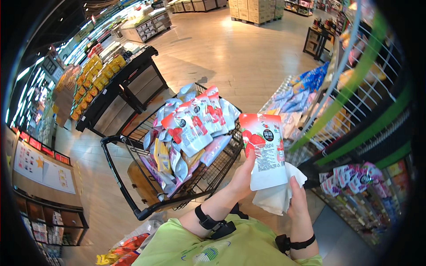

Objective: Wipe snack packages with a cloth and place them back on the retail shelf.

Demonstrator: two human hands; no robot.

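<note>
My left hand (242, 178) grips a flat red-and-white snack pouch (269, 170) by its left edge, thumb on the front. Strawberry pictures and small print cover the side facing me. In my right hand (298, 200) is a white cloth or paper wipe (273, 200), bunched under and behind the pouch's lower right corner. Some of the fingers of both hands are hidden behind what they hold. To the left stands a black wire shopping cart (216, 177), heaped with similar red-and-white pouches (191, 128) and several silver, yellow and purple packets.
A slanted shelf with blue bags (310, 80) and a white wire rack (370, 80) rise on the right. Purple packets (359, 177) hang lower right. A black display stand (137, 84) holds yellow jars at left. Red and yellow packages (128, 248) lie beside me, lower left.
</note>
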